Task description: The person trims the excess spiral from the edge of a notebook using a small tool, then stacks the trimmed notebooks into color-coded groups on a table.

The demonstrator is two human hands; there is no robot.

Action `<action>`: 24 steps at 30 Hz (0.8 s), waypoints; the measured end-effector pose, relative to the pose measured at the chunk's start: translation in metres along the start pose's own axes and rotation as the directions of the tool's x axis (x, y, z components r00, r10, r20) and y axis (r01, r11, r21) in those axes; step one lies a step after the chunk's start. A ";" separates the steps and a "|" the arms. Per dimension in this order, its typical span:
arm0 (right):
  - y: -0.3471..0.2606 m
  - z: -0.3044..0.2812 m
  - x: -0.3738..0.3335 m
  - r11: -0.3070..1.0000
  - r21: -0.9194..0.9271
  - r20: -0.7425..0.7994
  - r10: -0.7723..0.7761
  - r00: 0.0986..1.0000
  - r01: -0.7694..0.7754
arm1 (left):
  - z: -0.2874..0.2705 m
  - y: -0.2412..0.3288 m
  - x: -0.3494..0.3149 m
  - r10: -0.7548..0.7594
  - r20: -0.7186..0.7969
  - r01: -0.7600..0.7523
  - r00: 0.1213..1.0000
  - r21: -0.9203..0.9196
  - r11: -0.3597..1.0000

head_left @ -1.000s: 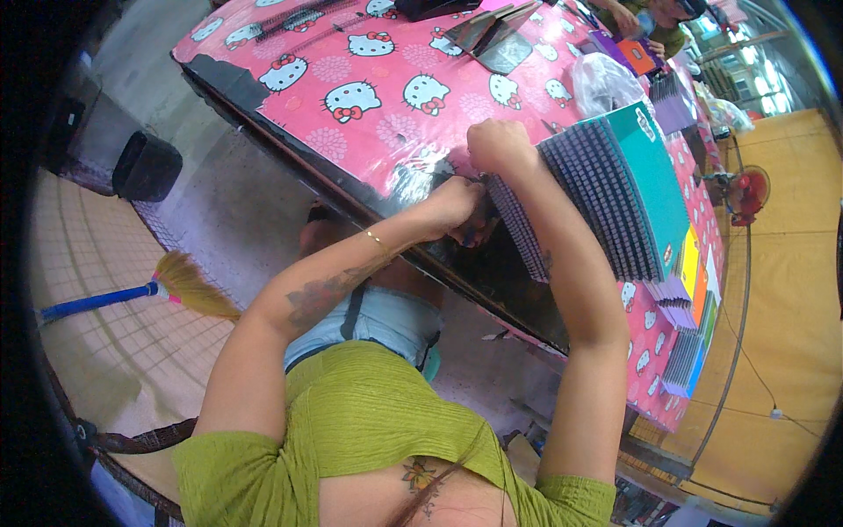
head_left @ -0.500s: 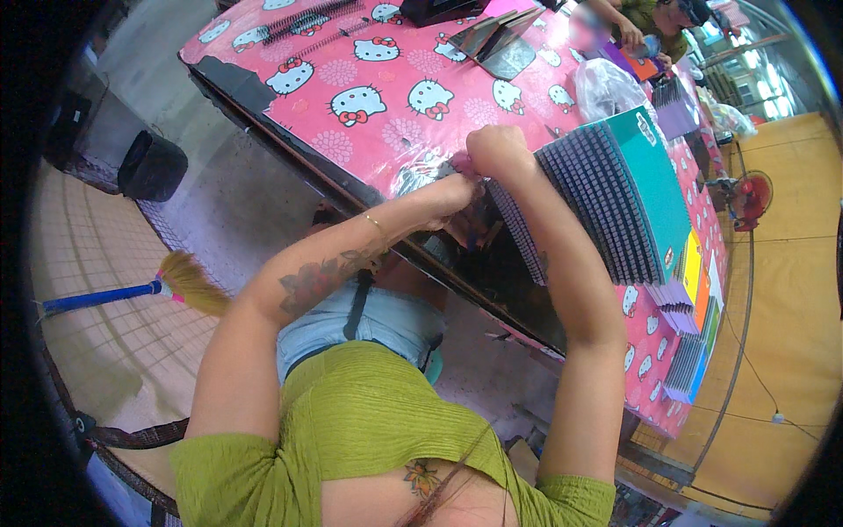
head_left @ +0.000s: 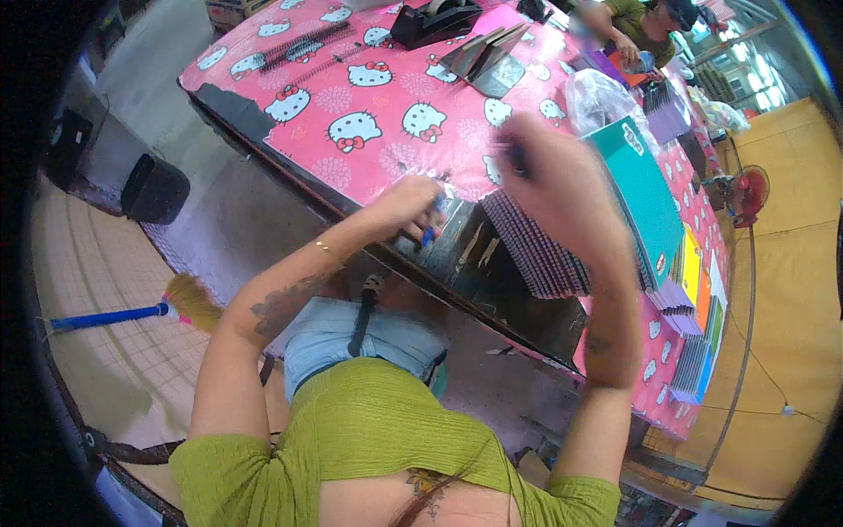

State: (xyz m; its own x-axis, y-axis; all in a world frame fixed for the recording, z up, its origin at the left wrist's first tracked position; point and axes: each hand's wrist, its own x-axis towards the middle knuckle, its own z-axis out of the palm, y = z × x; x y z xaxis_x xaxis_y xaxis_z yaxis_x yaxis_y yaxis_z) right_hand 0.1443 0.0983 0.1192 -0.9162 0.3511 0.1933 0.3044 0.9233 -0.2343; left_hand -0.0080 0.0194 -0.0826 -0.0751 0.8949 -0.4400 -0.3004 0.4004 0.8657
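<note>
My left hand [head_left: 411,209] is at the table's near edge, its fingers curled round a small blue thing [head_left: 429,235] with a touch of red. What kind of thing it is does not show clearly. My right hand [head_left: 540,162] is raised over the stack of notebooks and smeared by motion. A dark spot shows at its fingers, but I cannot make out whether it is something held. Below my right forearm stands the stack of spiral-bound notebooks [head_left: 531,246], coil edges toward me. A teal cover [head_left: 637,193] faces up on the right, partly hidden by my arm.
A pink cat-print cloth [head_left: 386,167] covers the table, torn at the near edge. On it are black wire coils [head_left: 303,46], a black tape dispenser [head_left: 435,22], dark metal plates [head_left: 492,66], a plastic bag [head_left: 599,101] and yellow notebooks [head_left: 685,263]. A co-worker [head_left: 645,39] works at the far right.
My hands were together at the table edge and are now apart. The left has drawn back left with the blue thing; the right has lifted over the notebooks.
</note>
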 end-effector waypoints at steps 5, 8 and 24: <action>0.062 -0.145 -0.100 0.858 0.514 -0.521 0.290 0.803 0.023 | -0.034 0.006 0.016 0.190 -0.285 -0.253 0.940 -0.207 0.945; 0.191 -0.165 -0.120 0.495 0.858 -0.439 0.570 0.694 0.136 | -0.045 -0.005 0.023 0.282 -0.396 -0.364 0.874 -0.149 0.919; 0.441 -0.012 -0.039 -0.258 0.949 0.130 0.847 0.516 0.184 | -0.008 -0.009 0.012 0.503 -0.483 -0.484 0.716 0.175 0.857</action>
State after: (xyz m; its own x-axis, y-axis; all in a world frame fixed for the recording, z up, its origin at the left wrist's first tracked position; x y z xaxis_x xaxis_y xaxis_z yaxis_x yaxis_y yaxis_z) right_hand 0.3174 0.4931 0.0194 -0.2489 0.9426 -0.2226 -0.4941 -0.3212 -0.8079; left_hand -0.0133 0.0252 -0.0980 -0.6646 0.7472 0.0050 -0.0545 -0.0552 0.9970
